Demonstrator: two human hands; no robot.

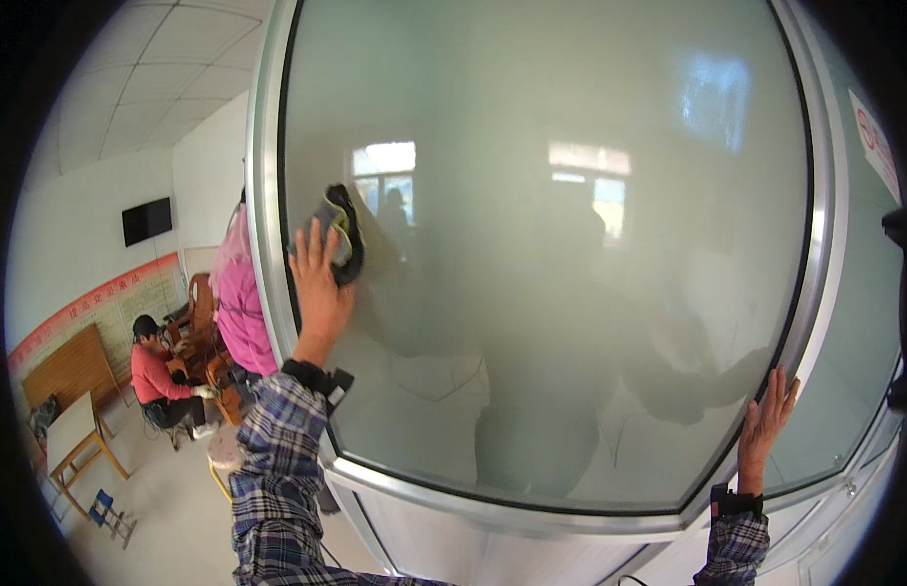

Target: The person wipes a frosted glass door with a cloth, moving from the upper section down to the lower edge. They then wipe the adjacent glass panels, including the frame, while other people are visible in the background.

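Note:
My left hand (321, 293) presses a folded grey cloth (345, 238) with black and yellow-green edging against the frosted glass pane (460, 293), near its left side. The fingers lie flat over the cloth, close to the aluminium frame (266, 183). Low on the right, my right hand (767, 425) rests with its palm against the frame's right upright, fingers pointing up and holding nothing. Window reflections and a dark body reflection show in the pane. Both wrists wear black bands below plaid sleeves.
A person in pink (244, 308) stands just behind the left frame edge. Farther back, a person in a red top (160, 373) sits by wooden chairs (200, 308). A table (72, 432), a small blue folding stool (105, 509) and a round stool (225, 448) stand on the left floor.

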